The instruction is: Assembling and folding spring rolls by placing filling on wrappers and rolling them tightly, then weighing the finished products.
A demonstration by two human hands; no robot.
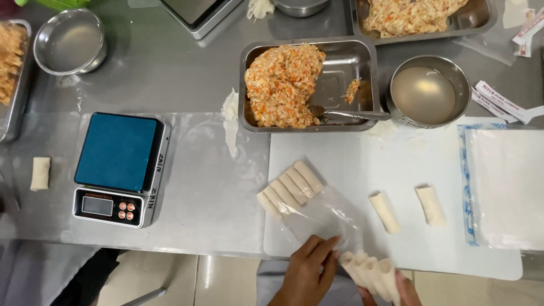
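Observation:
My left hand (pixel 306 272) rests at the near edge of a white cutting board (pixel 408 164), fingers pinching the corner of a clear plastic bag (pixel 326 215). Several pale rolled spring rolls (pixel 290 188) lie in a row at the bag's far end. My right hand (pixel 403 286) holds a bunch of several more rolls (pixel 371 273) at the board's near edge. Two single rolls (pixel 385 211) (pixel 430 205) lie on the board to the right.
A steel tray of orange-flecked filling (pixel 283 85) with a spoon (pixel 348 114) sits behind the board. Beside it is a bowl of cloudy liquid (pixel 428 93). A blue-topped digital scale (pixel 120 167) stands left, a lone roll (pixel 40 173) farther left. Wrapper sheets (pixel 504 187) lie right.

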